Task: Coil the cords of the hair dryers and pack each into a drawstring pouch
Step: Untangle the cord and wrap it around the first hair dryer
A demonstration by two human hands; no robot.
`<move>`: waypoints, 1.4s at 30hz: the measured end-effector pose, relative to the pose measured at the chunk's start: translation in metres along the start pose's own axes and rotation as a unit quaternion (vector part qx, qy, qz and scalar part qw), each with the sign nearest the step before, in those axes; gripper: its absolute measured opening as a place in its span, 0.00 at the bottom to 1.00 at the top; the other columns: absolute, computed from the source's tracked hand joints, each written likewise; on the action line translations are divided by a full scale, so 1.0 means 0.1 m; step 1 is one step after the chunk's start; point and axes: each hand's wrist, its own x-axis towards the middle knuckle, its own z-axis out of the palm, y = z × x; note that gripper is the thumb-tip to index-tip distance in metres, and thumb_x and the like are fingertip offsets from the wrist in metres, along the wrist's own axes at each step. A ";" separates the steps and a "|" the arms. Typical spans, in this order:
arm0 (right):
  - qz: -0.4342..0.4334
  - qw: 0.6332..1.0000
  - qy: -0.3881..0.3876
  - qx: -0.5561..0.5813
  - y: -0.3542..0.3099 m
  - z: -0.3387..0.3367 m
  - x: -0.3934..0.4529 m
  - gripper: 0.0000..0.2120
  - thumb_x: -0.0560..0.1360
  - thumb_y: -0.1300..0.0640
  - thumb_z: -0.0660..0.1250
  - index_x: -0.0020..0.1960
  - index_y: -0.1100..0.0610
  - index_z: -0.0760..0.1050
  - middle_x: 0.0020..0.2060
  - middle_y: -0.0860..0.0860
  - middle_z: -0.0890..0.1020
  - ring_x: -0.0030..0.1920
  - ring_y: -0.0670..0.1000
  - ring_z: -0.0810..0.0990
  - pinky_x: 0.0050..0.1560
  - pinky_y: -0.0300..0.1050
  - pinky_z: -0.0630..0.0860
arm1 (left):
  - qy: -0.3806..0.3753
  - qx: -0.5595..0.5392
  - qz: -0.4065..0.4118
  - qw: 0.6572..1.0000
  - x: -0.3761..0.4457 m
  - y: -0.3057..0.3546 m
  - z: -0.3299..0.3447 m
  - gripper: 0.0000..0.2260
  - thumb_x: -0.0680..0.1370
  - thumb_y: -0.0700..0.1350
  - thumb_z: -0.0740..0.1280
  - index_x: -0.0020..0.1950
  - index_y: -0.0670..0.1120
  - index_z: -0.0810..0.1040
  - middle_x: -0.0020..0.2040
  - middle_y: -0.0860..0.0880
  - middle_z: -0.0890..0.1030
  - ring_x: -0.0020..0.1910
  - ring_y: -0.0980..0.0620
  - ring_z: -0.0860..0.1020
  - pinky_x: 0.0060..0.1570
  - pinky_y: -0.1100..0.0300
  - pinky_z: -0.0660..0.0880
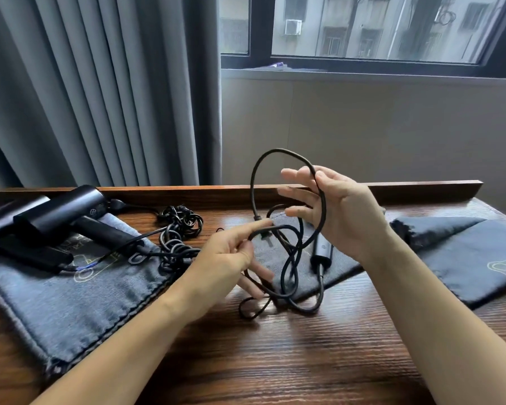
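Note:
A black cord [253,182] loops in the air above the middle of the wooden table [304,361]. My left hand [225,258] pinches it between thumb and forefinger near the plug end. My right hand [336,209] is raised with fingers spread, and the cord's loop runs across its palm. A black inline block [322,252] on the cord hangs below my right hand. Two black hair dryers [62,217] lie at the left on a grey drawstring pouch [70,302], with tangled cords [178,229] beside them. A second pouch [278,252] lies under the loops.
A third grey pouch [465,258] lies at the right of the table. A raised wooden lip [421,190] runs along the table's back edge. Grey curtains [85,89] hang behind on the left, a window [377,27] on the right.

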 end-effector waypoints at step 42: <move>0.067 0.978 -0.066 -0.188 0.26 0.00 -0.22 0.16 0.74 0.59 0.74 0.61 0.61 0.83 0.54 0.67 0.83 0.51 0.61 0.77 0.50 0.56 0.71 | 0.091 -0.169 0.020 0.981 -0.05 0.24 -0.09 0.07 0.85 0.39 0.62 0.61 0.41 0.77 0.40 0.46 0.80 0.24 0.49 0.74 0.13 0.65 0.64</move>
